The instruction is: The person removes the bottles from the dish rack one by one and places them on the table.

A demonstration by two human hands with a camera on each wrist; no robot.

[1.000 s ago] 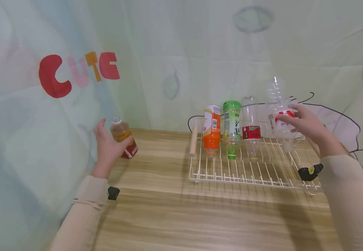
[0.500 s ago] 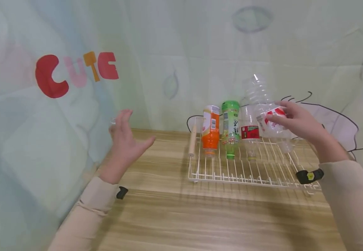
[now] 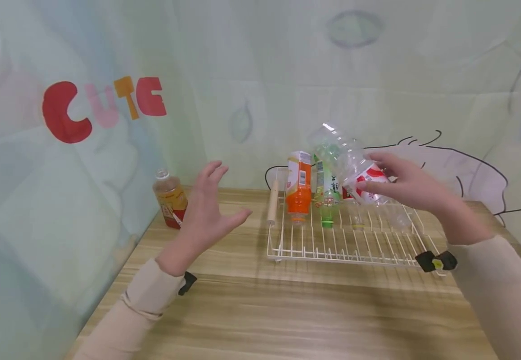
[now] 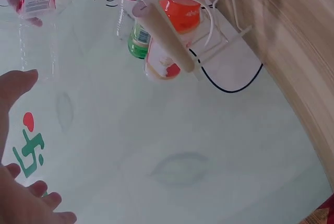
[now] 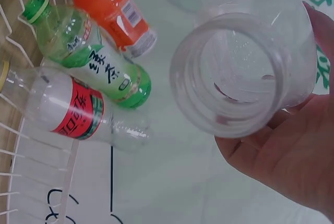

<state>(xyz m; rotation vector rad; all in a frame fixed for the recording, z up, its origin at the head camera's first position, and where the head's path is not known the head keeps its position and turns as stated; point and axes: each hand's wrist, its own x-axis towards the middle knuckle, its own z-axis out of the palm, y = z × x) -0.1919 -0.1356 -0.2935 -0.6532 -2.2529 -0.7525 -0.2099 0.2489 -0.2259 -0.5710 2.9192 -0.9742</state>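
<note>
My right hand (image 3: 415, 187) grips a clear plastic bottle (image 3: 375, 176) round its red-and-white label. It is tilted, base toward the upper left and neck toward the lower right; its uncapped mouth shows in the right wrist view. My left hand (image 3: 204, 222) is held over the table with fingers spread and nothing in it. Left of that hand stands a bottle of reddish-brown liquid (image 3: 169, 200). On the white wire rack (image 3: 332, 258) an orange bottle (image 3: 299, 185), a green tea bottle (image 3: 328, 200) and a clear bottle with a red label (image 5: 81, 106) stand neck down.
The wire rack stands on the wooden table (image 3: 287, 320) near the back curtain (image 3: 242, 65). A pale wooden handle (image 3: 273, 202) is on its left end. The curtain also closes off the left side.
My right hand has carried the clear bottle leftward, tipping it over the rack's bottles. My left hand has moved right, away from the reddish-brown bottle, which stays upright on the table.
</note>
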